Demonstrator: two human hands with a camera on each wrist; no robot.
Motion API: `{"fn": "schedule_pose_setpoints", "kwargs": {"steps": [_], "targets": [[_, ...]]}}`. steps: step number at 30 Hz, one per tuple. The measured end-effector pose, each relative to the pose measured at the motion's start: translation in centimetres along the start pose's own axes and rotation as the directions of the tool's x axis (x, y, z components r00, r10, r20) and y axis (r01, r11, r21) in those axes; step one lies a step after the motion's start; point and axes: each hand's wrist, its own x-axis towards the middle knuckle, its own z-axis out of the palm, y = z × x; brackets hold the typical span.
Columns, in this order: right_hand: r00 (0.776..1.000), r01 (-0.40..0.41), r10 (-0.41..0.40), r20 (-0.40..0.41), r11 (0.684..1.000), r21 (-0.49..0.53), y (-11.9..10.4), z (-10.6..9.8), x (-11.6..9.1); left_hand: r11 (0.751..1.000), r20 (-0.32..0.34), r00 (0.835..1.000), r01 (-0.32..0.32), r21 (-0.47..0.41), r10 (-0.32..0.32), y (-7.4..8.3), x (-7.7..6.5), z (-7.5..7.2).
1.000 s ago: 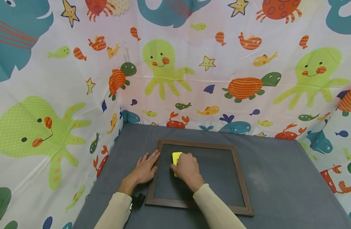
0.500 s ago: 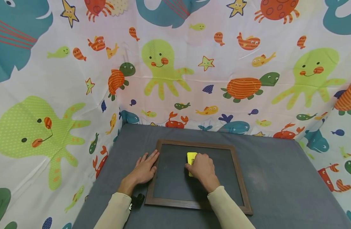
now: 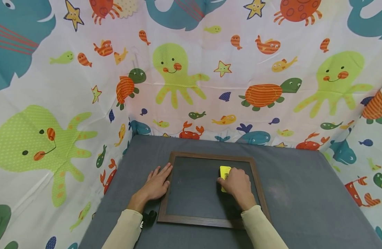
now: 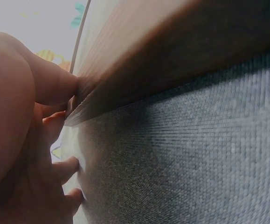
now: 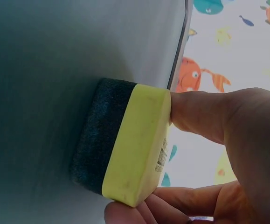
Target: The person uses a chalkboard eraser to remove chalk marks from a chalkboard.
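Observation:
A framed chalkboard (image 3: 194, 186) with a brown wooden border lies flat on the grey cloth. My right hand (image 3: 239, 185) grips a yellow chalkboard eraser (image 3: 224, 172) over the right part of the board. In the right wrist view the eraser (image 5: 135, 144) shows a dark felt layer facing the board, with thumb and fingers on its yellow body. My left hand (image 3: 155, 183) rests at the board's left border, fingers stretched out. Seen from the left wrist, its thumb touches the side of the wooden frame (image 4: 125, 60) and the other fingers (image 4: 67, 170) lie near the cloth.
Grey cloth (image 3: 303, 193) covers the table around the board. A white curtain with printed sea animals (image 3: 209, 69) hangs at the back and both sides. A black wrist device (image 3: 149, 218) is strapped by the left sleeve.
My right hand has slid the eraser rightward across the board, from its left part to its right part. The left hand has stayed at the left border.

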Motion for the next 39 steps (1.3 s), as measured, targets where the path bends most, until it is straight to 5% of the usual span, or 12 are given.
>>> {"fn": "schedule_pose_setpoints", "kwargs": {"steps": [18,39], "targets": [[0.993,-0.111,0.109,0.046,0.994,0.021,5.3,-1.6,-0.3,1.0,0.003,1.0,0.004,-0.009,-0.004,-0.2,0.1,0.6],[0.993,-0.106,0.108,0.044,0.994,-0.039,4.9,-2.0,-0.1,1.0,-0.009,1.0,0.01,-0.003,-0.01,-0.2,0.1,0.3]]}}
